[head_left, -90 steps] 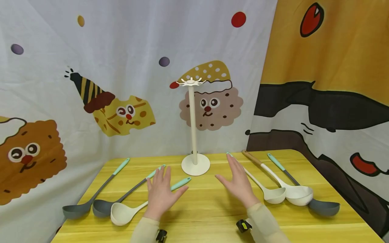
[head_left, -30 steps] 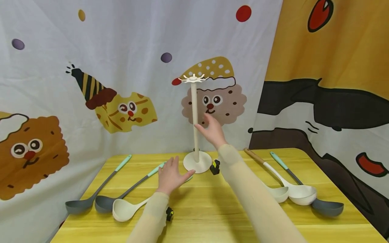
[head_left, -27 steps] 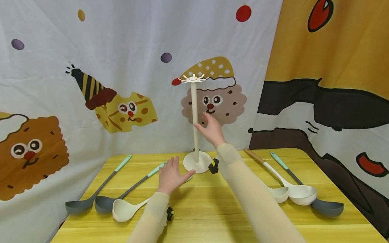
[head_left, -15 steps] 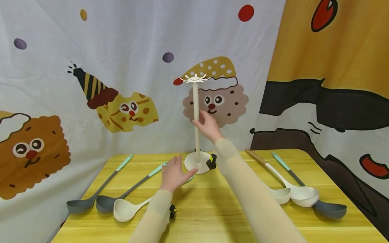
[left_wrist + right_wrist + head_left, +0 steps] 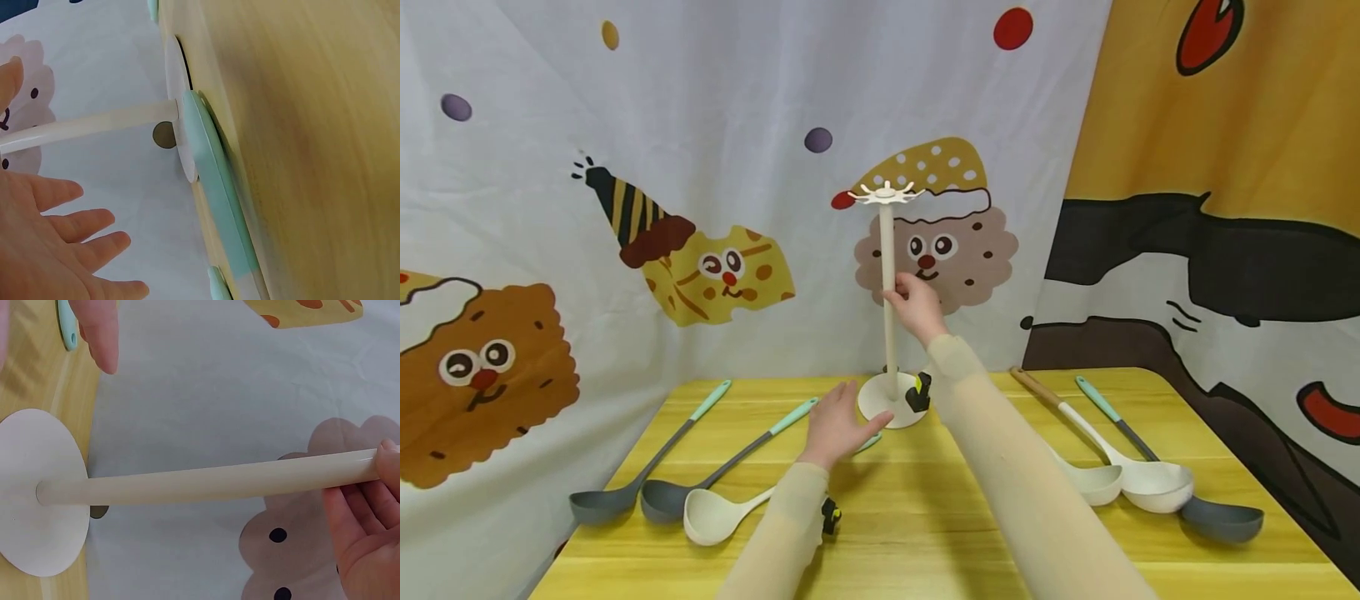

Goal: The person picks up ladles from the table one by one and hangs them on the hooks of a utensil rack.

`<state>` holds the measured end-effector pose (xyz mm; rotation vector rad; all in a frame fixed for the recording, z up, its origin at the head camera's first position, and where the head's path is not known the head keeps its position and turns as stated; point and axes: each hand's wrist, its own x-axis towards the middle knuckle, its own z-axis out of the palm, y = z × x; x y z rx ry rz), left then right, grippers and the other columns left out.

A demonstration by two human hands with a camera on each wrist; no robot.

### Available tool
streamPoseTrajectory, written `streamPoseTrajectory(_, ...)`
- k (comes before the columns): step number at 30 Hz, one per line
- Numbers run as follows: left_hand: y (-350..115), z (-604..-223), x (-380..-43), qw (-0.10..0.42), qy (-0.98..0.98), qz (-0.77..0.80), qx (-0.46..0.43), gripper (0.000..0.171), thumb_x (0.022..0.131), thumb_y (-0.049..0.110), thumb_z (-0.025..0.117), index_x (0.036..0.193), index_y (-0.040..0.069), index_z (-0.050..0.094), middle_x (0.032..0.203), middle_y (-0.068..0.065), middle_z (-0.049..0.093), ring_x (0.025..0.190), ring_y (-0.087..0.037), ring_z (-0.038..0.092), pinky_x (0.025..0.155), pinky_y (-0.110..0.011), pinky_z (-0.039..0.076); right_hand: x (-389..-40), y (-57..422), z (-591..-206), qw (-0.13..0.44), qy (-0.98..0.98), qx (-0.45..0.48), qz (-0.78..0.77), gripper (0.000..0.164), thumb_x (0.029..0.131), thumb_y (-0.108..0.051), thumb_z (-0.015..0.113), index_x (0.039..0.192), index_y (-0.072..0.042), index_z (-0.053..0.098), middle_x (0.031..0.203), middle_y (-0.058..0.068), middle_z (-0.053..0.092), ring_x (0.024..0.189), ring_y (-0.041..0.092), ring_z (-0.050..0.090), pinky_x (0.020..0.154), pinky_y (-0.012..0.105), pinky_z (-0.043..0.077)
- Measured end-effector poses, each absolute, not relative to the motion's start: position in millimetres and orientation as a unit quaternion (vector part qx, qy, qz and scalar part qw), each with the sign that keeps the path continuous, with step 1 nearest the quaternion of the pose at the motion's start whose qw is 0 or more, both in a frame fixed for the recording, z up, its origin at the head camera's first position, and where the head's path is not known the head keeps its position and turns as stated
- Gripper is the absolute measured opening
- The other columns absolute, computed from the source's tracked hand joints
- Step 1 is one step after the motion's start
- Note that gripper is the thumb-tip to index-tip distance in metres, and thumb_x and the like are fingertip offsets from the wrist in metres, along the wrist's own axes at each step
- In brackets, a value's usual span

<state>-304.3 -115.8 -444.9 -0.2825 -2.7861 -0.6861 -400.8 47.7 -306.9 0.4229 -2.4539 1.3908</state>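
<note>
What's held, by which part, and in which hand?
The stand, by its pole, roughly midway up, in the right hand. The left hand holds nothing.

The counter [image 5: 917, 508] is yellow wood with streaky grain running across it, its far right corner rounded off. By the back edge a pale stand [image 5: 888, 250] rises upright from a flat round base [image 5: 872, 404].

Left of it, three ladles lie with handles slanting away to the right: a far-left grey ladle [image 5: 628, 492], a second grey ladle [image 5: 665, 502], both mint-handled, and a cream ladle [image 5: 712, 517] whose middle is hidden, its mint handle end just in front of the base.

On the right lie three more, bowls toward the near side: a pale ladle [image 5: 1097, 485] mostly covered from view, a wooden-handled white ladle [image 5: 1156, 485], and a mint-handled dark ladle [image 5: 1223, 521], partly behind the white one.
</note>
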Motion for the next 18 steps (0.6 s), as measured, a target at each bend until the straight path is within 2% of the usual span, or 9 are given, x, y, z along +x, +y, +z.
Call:
streamPoseTrajectory(12,-122.3,-441.3,-308.0,0.112,-0.952,-0.258,-0.125,0.09,0.09,0.064,0.058,0.146,-0.004,0.041,0.144,-0.027,0.046,0.134,-0.043,0.042,0.104,-0.064,0.034,-386.5,62.1,-310.3,0.189,-0.829,0.172,0.497,0.025,0.099,-0.015,0.063,0.121,-0.004,0.064,0.105,0.013,0.067,0.098,0.028,0.063,0.085,0.04,0.052)
streamPoseTrajectory(15,-126.2,-437.3,-310.0,0.121,-0.946,-0.265,-0.141,0.088,0.09,0.061,0.059,0.145,-0.005,0.043,0.143,-0.025,0.048,0.131,-0.043,0.045,0.103,-0.061,0.037,-381.1,67.8,-312.1,0.208,-0.825,0.173,0.496,0.023,0.098,-0.015,0.064,0.118,-0.003,0.065,0.102,0.014,0.068,0.094,0.028,0.065,0.083,0.04,0.054)
streamPoseTrajectory(18,-129.2,-434.6,-310.0,0.118,-0.941,-0.279,-0.148,0.087,0.091,0.06,0.06,0.147,-0.003,0.041,0.145,-0.023,0.046,0.133,-0.042,0.043,0.106,-0.058,0.036,-376.5,74.5,-314.3,0.226,-0.817,0.17,0.502,0.022,0.097,-0.014,0.065,0.115,-0.002,0.067,0.098,0.014,0.068,0.091,0.028,0.066,0.082,0.04,0.054)
